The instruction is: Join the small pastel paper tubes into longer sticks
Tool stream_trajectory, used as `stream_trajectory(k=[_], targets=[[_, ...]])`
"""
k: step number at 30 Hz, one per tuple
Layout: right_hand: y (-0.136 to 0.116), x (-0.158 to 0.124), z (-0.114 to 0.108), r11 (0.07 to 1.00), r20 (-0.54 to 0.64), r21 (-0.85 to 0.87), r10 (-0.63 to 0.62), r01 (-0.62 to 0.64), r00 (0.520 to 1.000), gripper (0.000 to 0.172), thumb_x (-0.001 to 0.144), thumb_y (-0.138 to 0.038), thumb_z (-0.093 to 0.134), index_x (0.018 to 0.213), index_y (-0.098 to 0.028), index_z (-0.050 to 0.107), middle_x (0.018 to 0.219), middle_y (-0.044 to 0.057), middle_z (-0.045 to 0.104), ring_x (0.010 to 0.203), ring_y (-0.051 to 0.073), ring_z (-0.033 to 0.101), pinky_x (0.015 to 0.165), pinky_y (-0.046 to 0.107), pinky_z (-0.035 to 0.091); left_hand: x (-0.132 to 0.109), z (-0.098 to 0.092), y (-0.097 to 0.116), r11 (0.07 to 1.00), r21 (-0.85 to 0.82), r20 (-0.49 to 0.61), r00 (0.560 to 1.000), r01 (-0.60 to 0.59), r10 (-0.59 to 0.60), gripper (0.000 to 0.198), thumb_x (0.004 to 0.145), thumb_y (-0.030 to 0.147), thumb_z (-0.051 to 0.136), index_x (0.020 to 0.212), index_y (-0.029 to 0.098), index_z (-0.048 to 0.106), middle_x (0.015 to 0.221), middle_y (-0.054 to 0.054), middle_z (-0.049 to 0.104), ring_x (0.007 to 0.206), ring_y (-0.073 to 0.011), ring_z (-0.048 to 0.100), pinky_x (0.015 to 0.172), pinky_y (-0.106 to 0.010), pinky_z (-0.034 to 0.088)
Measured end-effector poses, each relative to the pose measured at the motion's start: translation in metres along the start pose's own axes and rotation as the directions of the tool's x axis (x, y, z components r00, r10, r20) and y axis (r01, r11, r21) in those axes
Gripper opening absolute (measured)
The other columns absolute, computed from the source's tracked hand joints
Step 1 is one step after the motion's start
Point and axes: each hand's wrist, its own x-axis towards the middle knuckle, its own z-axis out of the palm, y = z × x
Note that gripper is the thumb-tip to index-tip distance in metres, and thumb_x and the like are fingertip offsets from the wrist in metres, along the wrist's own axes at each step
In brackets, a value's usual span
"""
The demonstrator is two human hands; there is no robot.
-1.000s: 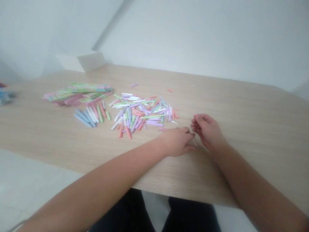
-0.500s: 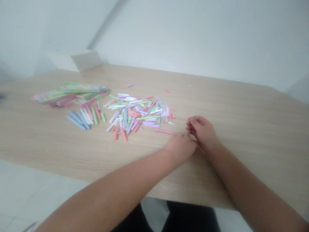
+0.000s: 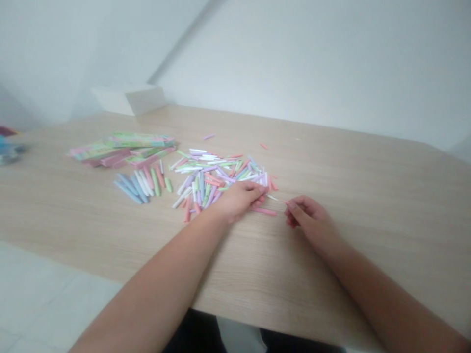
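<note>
My left hand (image 3: 243, 198) reaches over the right edge of a pile of slim pastel tubes (image 3: 200, 189) that look like pen parts. Its thumb and fingers are pinched together; what is between them, if anything, cannot be made out. Just below its fingertips lies a pink tube (image 3: 265, 211), and a thin white piece (image 3: 272, 197) rests beside them. My right hand (image 3: 307, 213) is closed to the right of the pile, low over the table. A small pink piece (image 3: 287, 202) shows at its fingertips, blurred.
Left of the pile, thicker blue, white, pink and green sticks (image 3: 133, 186) lie in a row. Behind them are stacked green-and-pink boxes (image 3: 142, 140). A white box (image 3: 147, 100) stands at the wall. Loose pieces lie behind the pile, including a purple tube (image 3: 209, 137).
My left hand has moved left, away from my right hand, to the pile's right edge. My right hand stays closed to the right of the pile. The whole view has shifted slightly.
</note>
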Motion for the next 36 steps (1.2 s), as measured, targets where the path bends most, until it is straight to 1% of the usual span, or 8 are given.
stream_trajectory(k=[3, 6, 9, 13, 17, 23, 30, 36], targets=[[-0.001, -0.003, -0.001, 0.997, 0.040, -0.070, -0.014, 0.017, 0.999, 0.033, 0.092, -0.053, 0.066, 0.086, -0.021, 0.064, 0.069, -0.001, 0.066, 0.058, 0.012, 0.060, 0.056, 0.026, 0.049, -0.002, 0.005, 0.004, 0.959, -0.273, -0.027, 0.996, 0.075, -0.086, 0.013, 0.092, 0.007, 0.062, 0.082, 0.008, 0.070, 0.090, -0.008, 0.070, 0.077, -0.0060, 0.066, 0.080, -0.017, 0.054], [-0.001, -0.005, -0.002, 0.995, 0.067, -0.100, -0.021, 0.028, 0.998, 0.032, 0.093, -0.053, 0.065, 0.086, -0.022, 0.064, 0.068, -0.001, 0.066, 0.059, 0.013, 0.061, 0.056, 0.026, 0.049, -0.002, 0.011, 0.010, 0.899, -0.429, -0.102, 0.984, 0.087, -0.144, 0.017, 0.092, 0.000, 0.055, 0.086, 0.007, 0.070, 0.092, -0.010, 0.070, 0.081, -0.0082, 0.068, 0.088, -0.021, 0.057], [0.000, -0.007, -0.002, 0.987, 0.084, -0.155, -0.033, 0.046, 0.996, 0.030, 0.094, -0.051, 0.064, 0.088, -0.022, 0.064, 0.067, -0.001, 0.065, 0.060, 0.014, 0.062, 0.057, 0.027, 0.049, -0.001, 0.016, 0.011, 0.845, -0.529, -0.149, 0.972, 0.078, -0.183, 0.019, 0.090, -0.004, 0.052, 0.088, 0.007, 0.067, 0.090, -0.010, 0.070, 0.081, -0.0111, 0.070, 0.093, -0.027, 0.059], [-0.002, -0.011, 0.000, 0.939, 0.060, -0.329, -0.086, 0.101, 0.995, 0.027, 0.094, -0.050, 0.064, 0.088, -0.023, 0.064, 0.069, 0.000, 0.068, 0.061, 0.016, 0.063, 0.058, 0.028, 0.049, -0.001, 0.022, 0.007, 0.833, -0.542, -0.117, 0.971, 0.114, -0.209, 0.022, 0.085, -0.008, 0.049, 0.089, 0.006, 0.065, 0.097, -0.014, 0.071, 0.092, -0.0146, 0.072, 0.100, -0.030, 0.056], [-0.008, -0.017, 0.003, 0.890, 0.055, -0.431, -0.138, 0.148, 0.989, 0.026, 0.094, -0.050, 0.064, 0.088, -0.024, 0.065, 0.071, 0.001, 0.070, 0.064, 0.018, 0.066, 0.057, 0.030, 0.050, -0.004, 0.028, 0.005, 0.829, -0.530, -0.024, 0.973, 0.181, -0.228, 0.014, 0.091, 0.008, 0.053, 0.088, 0.008, 0.067, 0.104, -0.016, 0.071, 0.104, -0.0187, 0.069, 0.097, -0.031, 0.055], [-0.010, -0.017, 0.005, 0.848, 0.074, -0.496, -0.173, 0.186, 0.982, 0.026, 0.094, -0.049, 0.064, 0.089, -0.023, 0.067, 0.077, 0.002, 0.072, 0.068, 0.019, 0.067, 0.059, 0.030, 0.051, -0.009, 0.035, 0.003, 0.793, -0.552, 0.069, 0.962, 0.258, -0.265, 0.024, 0.092, 0.021, 0.044, 0.084, 0.010, 0.064, 0.102, -0.017, 0.067, 0.104, -0.0230, 0.065, 0.082, -0.030, 0.052], [-0.013, -0.019, 0.010, 0.806, 0.071, -0.548, -0.222, 0.224, 0.972, 0.024, 0.095, -0.046, 0.064, 0.088, -0.024, 0.069, 0.078, 0.001, 0.073, 0.068, 0.018, 0.067, 0.059, 0.029, 0.051, -0.013, 0.039, 0.001, 0.807, -0.535, 0.167, 0.967, 0.251, -0.190, 0.067, 0.096, 0.067, 0.034, 0.100, 0.009, 0.067, 0.109, -0.019, 0.062, 0.114, -0.0291, 0.058, 0.087, -0.032, 0.049], [-0.017, -0.020, 0.015, 0.778, 0.058, -0.583, -0.247, 0.233, 0.967, 0.024, 0.095, -0.046, 0.063, 0.087, -0.025, 0.070, 0.076, 0.001, 0.073, 0.066, 0.018, 0.068, 0.060, 0.030, 0.051, -0.011, 0.041, -0.007, 0.848, -0.496, 0.163, 0.979, 0.186, -0.119, 0.082, 0.086, 0.085, 0.031, 0.106, 0.013, 0.066, 0.115, -0.019, 0.063, 0.117, -0.0332, 0.056, 0.087, -0.037, 0.049]])
